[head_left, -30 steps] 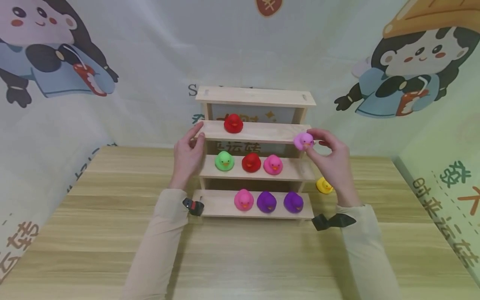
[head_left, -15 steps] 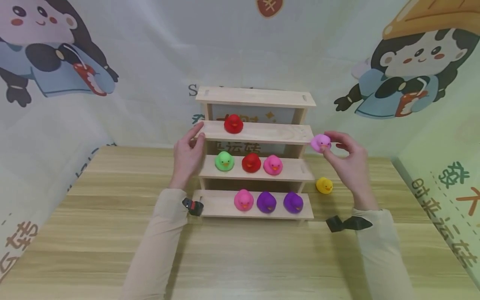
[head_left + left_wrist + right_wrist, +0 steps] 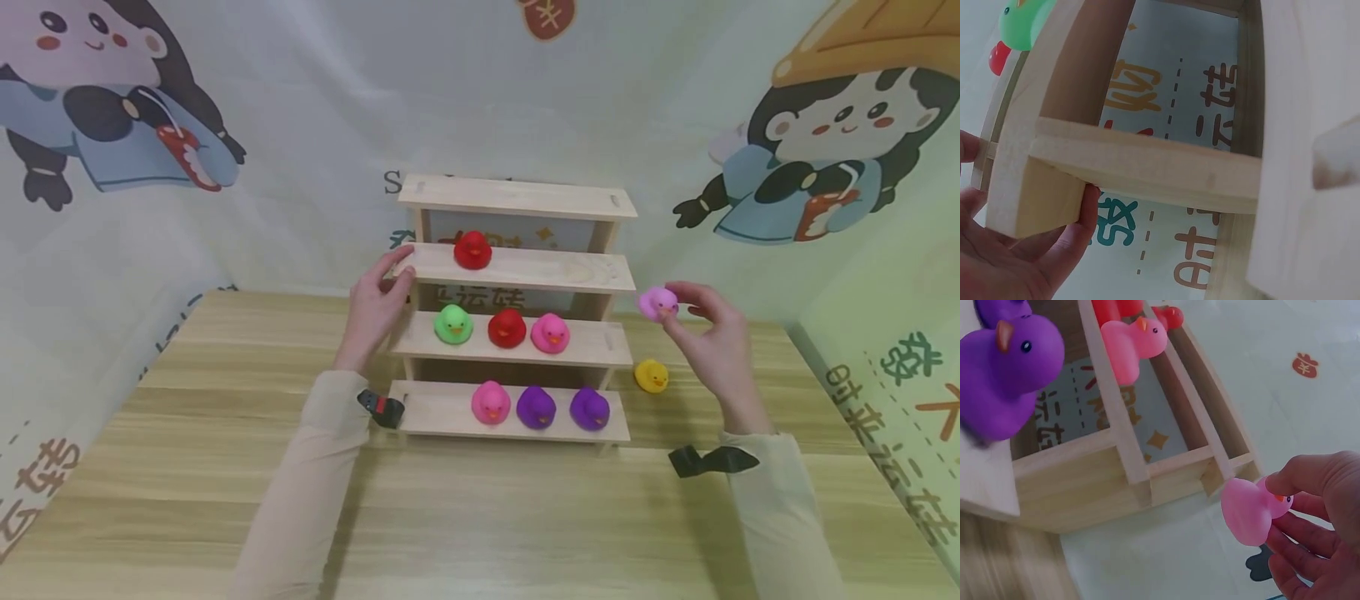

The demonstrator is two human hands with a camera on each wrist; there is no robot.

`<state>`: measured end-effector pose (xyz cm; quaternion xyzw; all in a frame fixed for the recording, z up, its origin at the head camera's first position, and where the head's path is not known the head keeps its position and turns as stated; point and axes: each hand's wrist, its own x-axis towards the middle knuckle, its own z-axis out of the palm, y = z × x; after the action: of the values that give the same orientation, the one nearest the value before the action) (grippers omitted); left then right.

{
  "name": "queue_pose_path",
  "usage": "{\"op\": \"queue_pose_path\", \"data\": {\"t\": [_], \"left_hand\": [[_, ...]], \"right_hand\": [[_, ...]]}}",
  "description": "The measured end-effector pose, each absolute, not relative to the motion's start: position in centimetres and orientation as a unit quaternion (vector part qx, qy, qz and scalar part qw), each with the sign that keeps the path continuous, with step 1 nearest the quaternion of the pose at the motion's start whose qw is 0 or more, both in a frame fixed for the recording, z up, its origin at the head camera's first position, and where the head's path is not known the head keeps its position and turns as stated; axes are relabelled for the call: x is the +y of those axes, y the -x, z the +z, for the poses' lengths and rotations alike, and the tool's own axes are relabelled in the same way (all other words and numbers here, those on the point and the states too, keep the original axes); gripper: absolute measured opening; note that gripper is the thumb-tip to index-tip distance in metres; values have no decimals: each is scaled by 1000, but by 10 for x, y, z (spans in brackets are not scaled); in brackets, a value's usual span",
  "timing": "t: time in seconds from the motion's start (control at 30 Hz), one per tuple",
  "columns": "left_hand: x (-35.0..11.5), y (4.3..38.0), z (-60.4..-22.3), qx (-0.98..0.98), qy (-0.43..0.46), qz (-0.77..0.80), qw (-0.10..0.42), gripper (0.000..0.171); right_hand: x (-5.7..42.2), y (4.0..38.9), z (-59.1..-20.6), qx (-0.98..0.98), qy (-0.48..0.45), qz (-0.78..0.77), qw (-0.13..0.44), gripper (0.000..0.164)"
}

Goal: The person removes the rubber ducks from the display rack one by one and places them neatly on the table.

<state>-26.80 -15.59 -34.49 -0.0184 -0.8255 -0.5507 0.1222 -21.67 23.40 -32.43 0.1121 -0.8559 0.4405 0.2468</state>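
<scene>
A light pink rubber duck (image 3: pixel 658 304) is pinched between the thumb and fingers of my right hand (image 3: pixel 712 342), held off to the right of the wooden tiered shelf (image 3: pixel 517 197). In the right wrist view that duck (image 3: pixel 1249 511) hangs beyond the shelf's end. My left hand (image 3: pixel 377 308) grips the left end of the second tier from the top. The left wrist view shows fingers (image 3: pixel 1079 240) curled round the wood there. A red duck (image 3: pixel 472 251) sits on this tier. Below it are a green duck (image 3: pixel 453 324), a red duck (image 3: pixel 507 327) and a pink duck (image 3: pixel 551 333).
The bottom tier bears a pink duck (image 3: pixel 491 402) and two purple ducks, one in the middle (image 3: pixel 536 407) and one at right (image 3: pixel 590 409). A yellow duck (image 3: pixel 651 377) lies on the wooden table (image 3: pixel 480 517), right of the shelf. A printed cloth (image 3: pixel 315 167) hangs behind.
My right hand has carried the light pink duck rightward and slightly down, from in front of the second tier's right end to beside the shelf. My left hand keeps its grip.
</scene>
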Motion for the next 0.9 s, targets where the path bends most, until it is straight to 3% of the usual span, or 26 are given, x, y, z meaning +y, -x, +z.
{"op": "queue_pose_path", "data": {"t": [0.33, 0.9], "left_hand": [[-155, 270, -344, -838, 22, -536, 105, 44], [-157, 271, -346, -836, 18, -540, 96, 44]], "right_hand": [[247, 216, -345, -877, -106, 415, 219, 31], [278, 212, -378, -880, -128, 401, 221, 32]]}}
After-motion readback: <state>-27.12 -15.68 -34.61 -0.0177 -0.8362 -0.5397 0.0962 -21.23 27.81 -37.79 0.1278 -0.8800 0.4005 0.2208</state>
